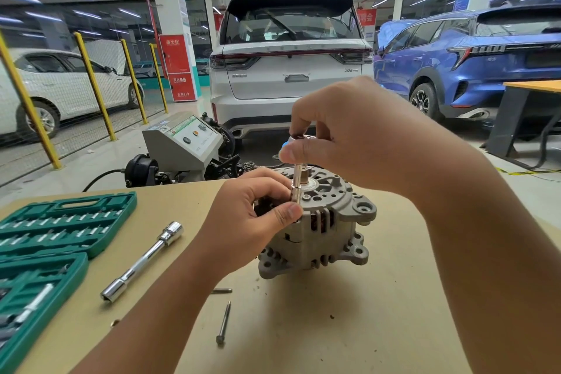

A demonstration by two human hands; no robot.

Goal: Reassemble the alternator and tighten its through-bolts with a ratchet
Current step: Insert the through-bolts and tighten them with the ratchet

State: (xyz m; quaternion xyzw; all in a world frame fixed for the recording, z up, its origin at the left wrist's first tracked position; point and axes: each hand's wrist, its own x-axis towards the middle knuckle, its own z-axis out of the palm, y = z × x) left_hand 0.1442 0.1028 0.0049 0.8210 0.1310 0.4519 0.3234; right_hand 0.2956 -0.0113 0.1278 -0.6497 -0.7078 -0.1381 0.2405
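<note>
Two hands work a socket tool on an alternator standing on the desk.

Nearest, a loose through-bolt point(223, 322) lies on the tan desk point(349, 328), a second bolt point(222, 290) just behind it. To the left are a long double-ended socket wrench point(142, 261) and the open green socket case point(60, 222). The alternator point(321, 231) stands mid-desk. The left hand point(252, 218) pinches the socket point(296, 191) at its top edge; the right hand point(349, 136) has its grip closed on the ratchet head point(299, 138) above. Beyond stand a test machine point(185, 140) and a white SUV point(288, 64).
</note>
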